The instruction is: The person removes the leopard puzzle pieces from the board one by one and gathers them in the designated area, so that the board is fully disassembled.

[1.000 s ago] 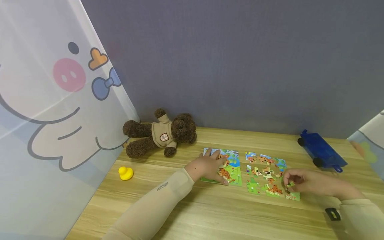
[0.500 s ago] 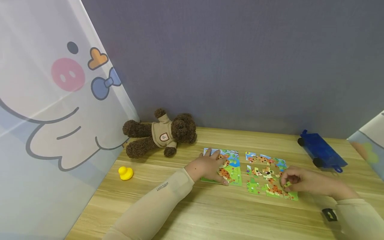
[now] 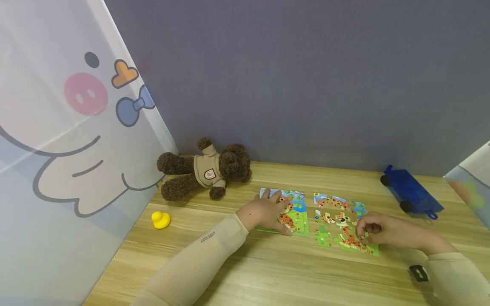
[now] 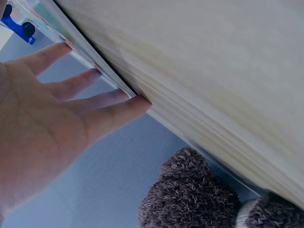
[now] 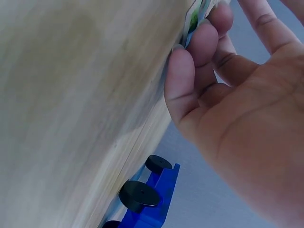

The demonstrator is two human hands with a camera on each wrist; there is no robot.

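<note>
My left hand [image 3: 266,212] lies with spread fingers on a picture card [image 3: 300,223] printed with a spotted cartoon animal. In the left wrist view its fingertips rest along the card's edge. Right of the card lies a jigsaw puzzle [image 3: 342,221] of a similar picture, with gaps between several of its pieces. At the puzzle's lower right side my right hand [image 3: 394,231] has its thumb and fingers curled around a small green puzzle piece [image 5: 194,18], mostly hidden by the fingers. That piece is down at the neighbouring pieces, close over the table.
A brown teddy bear [image 3: 206,170] in a beige top lies at the back left, a yellow rubber duck [image 3: 160,220] in front of it. At the back right is a blue toy cart [image 3: 413,193] with black wheels. A grey partition [image 3: 291,85] stands behind the wooden table [image 3: 291,272].
My right hand has moved slightly left with the puzzle piece, bringing it down against the puzzle's right side. The lower right corner piece has shifted left. The left hand has stayed still.
</note>
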